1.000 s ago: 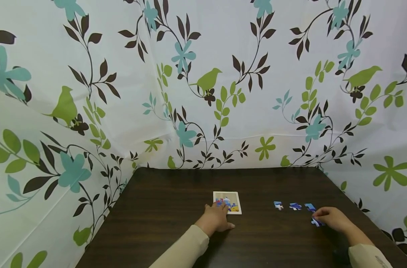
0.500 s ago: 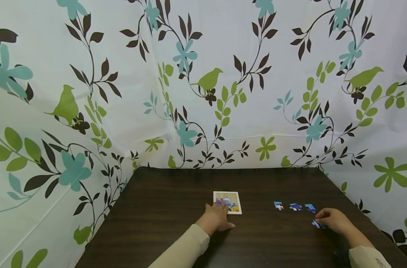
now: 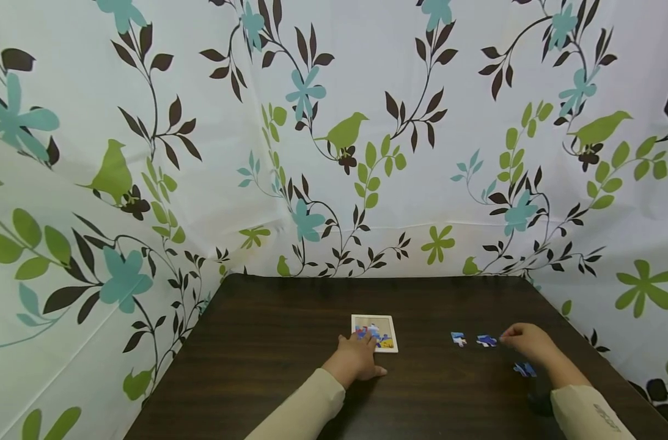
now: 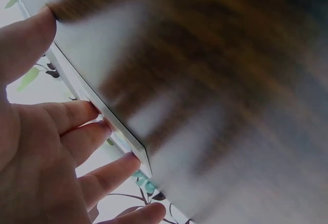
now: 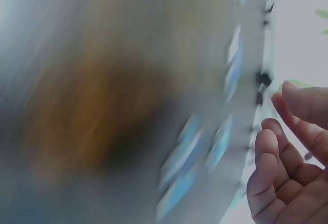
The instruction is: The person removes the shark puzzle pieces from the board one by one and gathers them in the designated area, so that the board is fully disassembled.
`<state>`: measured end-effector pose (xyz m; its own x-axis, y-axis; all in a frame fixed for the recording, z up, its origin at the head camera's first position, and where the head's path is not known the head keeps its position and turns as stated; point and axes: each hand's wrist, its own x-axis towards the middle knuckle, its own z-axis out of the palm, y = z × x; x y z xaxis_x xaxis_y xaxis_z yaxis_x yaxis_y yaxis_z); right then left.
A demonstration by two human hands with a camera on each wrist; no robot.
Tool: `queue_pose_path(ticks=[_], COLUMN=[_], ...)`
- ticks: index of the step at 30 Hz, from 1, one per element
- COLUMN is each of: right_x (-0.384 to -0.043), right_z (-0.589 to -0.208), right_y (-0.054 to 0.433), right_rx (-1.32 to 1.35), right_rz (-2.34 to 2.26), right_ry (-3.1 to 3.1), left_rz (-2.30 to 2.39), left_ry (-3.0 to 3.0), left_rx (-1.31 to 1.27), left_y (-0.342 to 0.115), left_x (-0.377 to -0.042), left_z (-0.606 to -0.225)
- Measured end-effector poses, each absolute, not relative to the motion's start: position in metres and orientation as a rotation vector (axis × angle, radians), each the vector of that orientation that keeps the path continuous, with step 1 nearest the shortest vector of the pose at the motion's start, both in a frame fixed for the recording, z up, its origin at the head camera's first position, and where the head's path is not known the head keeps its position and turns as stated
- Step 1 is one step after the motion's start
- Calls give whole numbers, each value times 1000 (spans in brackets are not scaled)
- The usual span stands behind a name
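Note:
A small jigsaw puzzle in a pale square frame [image 3: 387,324], partly filled with coloured pieces, lies on the dark table. My left hand [image 3: 352,357] rests with its fingers on the frame's left part, covering some of the picture; the left wrist view shows fingertips [image 4: 130,161] along the frame's edge. To the right lie loose blue jigsaw pieces, one [image 3: 458,339] and another [image 3: 486,340] in a row, and one [image 3: 525,369] nearer me. My right hand [image 3: 532,343] hovers at the row's right end, hiding a piece there; its fingers are loosely bent, with nothing visible between them.
The dark brown table [image 3: 278,330] extends around the puzzle and pieces. A white cloth [image 3: 367,232] with leaves, birds and flowers hangs behind it and along its sides.
My right hand has left the nearest loose piece and moved away from me and to the left, over the row's right end. The left hand stays on the frame.

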<state>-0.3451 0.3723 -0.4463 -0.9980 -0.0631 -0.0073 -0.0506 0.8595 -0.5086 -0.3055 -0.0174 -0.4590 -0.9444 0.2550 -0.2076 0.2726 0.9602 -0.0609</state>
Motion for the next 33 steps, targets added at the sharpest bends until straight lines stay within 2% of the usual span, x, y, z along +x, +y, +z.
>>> queue_pose_path(ticks=[12,20,26,33], right_x=[-388,-392,-392,-391], right_z=[-439,-456,-465,-472], right_y=[240,161,127,111], right_rx=[-306,-337,-370,-394], right_rz=[-909,-947,-944,-931], right_ry=[2946,2957,2941,2911], left_rz=[-143,-107,-111,-123], left_ry=[2924,2907,2906,2905], left_rx=[388,392,403,414], left_y=[-19,-19,-19,-21], left_x=[-306,-307,-306,-308], left_z=[-459,-462,-460,-464])
